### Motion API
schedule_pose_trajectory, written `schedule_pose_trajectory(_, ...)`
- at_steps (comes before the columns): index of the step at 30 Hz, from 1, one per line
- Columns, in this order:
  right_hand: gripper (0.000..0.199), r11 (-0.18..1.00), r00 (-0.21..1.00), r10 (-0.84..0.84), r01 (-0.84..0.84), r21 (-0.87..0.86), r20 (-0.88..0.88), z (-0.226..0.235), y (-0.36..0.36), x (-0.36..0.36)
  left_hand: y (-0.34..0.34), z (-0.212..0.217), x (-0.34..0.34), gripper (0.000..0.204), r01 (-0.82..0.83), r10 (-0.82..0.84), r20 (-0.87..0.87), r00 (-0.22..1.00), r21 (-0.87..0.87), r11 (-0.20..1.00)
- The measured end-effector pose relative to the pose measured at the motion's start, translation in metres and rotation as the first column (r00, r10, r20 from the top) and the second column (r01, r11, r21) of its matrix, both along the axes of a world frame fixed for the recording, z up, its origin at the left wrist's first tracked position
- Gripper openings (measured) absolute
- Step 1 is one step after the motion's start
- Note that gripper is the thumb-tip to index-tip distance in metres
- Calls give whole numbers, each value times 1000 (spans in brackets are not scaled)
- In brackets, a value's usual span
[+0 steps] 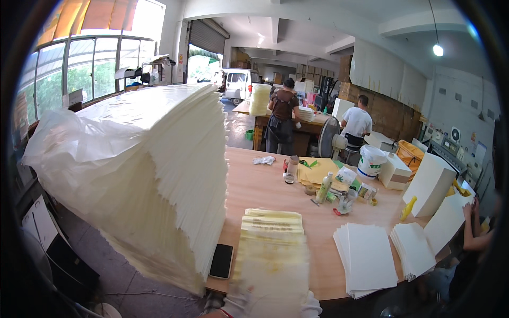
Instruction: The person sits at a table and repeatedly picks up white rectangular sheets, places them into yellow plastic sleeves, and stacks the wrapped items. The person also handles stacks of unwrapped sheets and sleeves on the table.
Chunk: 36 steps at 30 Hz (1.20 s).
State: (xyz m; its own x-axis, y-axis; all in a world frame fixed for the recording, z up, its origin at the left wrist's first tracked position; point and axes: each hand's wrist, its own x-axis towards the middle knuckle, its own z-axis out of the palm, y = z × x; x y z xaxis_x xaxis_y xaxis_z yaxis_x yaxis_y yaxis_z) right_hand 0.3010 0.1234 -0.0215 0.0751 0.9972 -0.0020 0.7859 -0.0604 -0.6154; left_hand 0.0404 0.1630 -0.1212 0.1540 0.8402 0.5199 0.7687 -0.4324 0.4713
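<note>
A pale yellow, translucent sheet (273, 289) hangs blurred over the near end of a stack of similar sheets (272, 220) on the table. At its lower left corner is my left hand (237, 304), in white, closed on the sheet; its fingers show faintly through it. My right hand (310, 306), also in white, grips the lower right side, its fingers mostly hidden. Left of the stack lies a black phone (221, 261). A tall pile of pale sheets (185, 175), partly draped in clear plastic film (79, 132), rises beyond it.
Two fanned stacks of white boards (366, 259) (413, 249) lie at the right of the table (254, 185). Bottles, tape and a white bucket (371, 160) stand farther back. At the right edge a co-worker's arm (477, 241) reaches in. Two people work beyond a fan (328, 138).
</note>
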Motion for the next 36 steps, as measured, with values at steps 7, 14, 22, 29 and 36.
schedule_pose_trajectory(7,69,999,993,47,-46,4,-112,-19,-26,14,-62,34,-16,5,-139,247,370,896,-296,945)
schedule_pose_trajectory(14,77,991,963,117,-128,-29,-244,-28,-77,9,-122,86,-26,10,-11,230,362,903,-516,857)
schedule_pose_trajectory(22,78,948,834,269,-318,-21,-482,-13,-138,15,-191,108,-32,27,-15,82,156,984,-390,921)
schedule_pose_trajectory(29,67,952,960,278,-276,-135,1,21,-181,-6,-244,92,-66,25,253,-185,173,967,-640,726)
schedule_pose_trajectory(36,48,934,974,187,-218,283,131,-28,-158,19,-184,92,-34,18,125,20,331,943,-410,903)
